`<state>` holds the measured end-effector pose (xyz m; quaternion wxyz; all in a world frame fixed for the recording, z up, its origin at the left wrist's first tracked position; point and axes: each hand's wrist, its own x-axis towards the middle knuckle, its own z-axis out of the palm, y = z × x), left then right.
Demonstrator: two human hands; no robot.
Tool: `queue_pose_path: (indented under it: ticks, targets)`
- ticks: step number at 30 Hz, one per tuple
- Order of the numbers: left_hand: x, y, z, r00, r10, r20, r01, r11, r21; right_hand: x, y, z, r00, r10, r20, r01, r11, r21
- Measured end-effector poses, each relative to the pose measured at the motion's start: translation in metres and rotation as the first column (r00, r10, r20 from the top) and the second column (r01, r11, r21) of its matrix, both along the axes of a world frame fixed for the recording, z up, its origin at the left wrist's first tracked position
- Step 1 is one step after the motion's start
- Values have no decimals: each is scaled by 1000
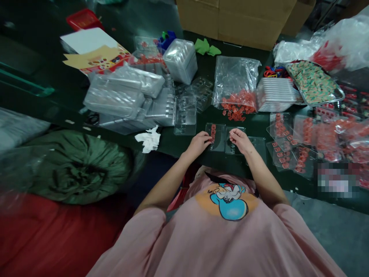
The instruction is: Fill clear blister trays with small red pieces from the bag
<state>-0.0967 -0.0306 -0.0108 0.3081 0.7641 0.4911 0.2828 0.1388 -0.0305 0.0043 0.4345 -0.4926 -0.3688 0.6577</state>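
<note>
Two clear plastic blister trays lie side by side in front of me. The left clear tray [219, 134] has a column of small red plastic pieces [213, 130] along its left part. My left hand [199, 142] reaches over that tray's left edge, its bent fingers closed at the lower red pieces. Above the right clear tray [232, 149], my right hand [240, 140] is closed in a pinch. Whatever its fingertips hold is too small to make out. Beyond the trays lies a heap of loose red pieces [238, 105], at the mouth of a clear bag [236, 75].
Stacked clear trays [115, 96] stand at left, near a crumpled white tissue [148, 139]. Filled trays [305, 130] with red pieces overlap at right. Behind them sits a metal tray [317, 82] of small green-and-tan parts. A cardboard box [245, 23] stands at the back.
</note>
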Motion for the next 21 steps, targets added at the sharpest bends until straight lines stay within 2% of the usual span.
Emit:
queue_pose_path:
  ticks: [3, 6, 8, 10, 12, 15, 17, 21]
  targets:
    - [0, 0, -8, 999, -22, -49, 23, 1000, 14, 4, 3, 0, 1000, -15, 21, 15, 1000, 11]
    - [3, -2, -8, 996, -68, -55, 70, 997, 25, 10, 6, -3, 997, -39, 71, 36, 998, 47]
    - [6, -5, -6, 995, -73, -63, 75, 997, 27, 12, 7, -7, 988, -52, 146, 36, 993, 116]
    - [11, -7, -3, 993, -69, -90, 72, 997, 22, 11, 6, -11, 960, -19, 280, -45, 974, 220]
    - [15, -7, 0, 990, -62, -129, 64, 998, 10, 7, 5, -14, 886, 31, 463, -198, 928, 315]
    - [20, -3, 4, 985, -55, -162, 51, 998, -33, -3, 2, -14, 719, 38, 694, -393, 846, 361]
    - [20, 1, 7, 986, -62, -153, 52, 996, -71, -8, 1, -13, 637, 18, 770, -449, 821, 352]
    - [18, 5, 12, 986, -75, -146, 61, 993, -98, -16, -4, -16, 547, -2, 837, -507, 795, 333]
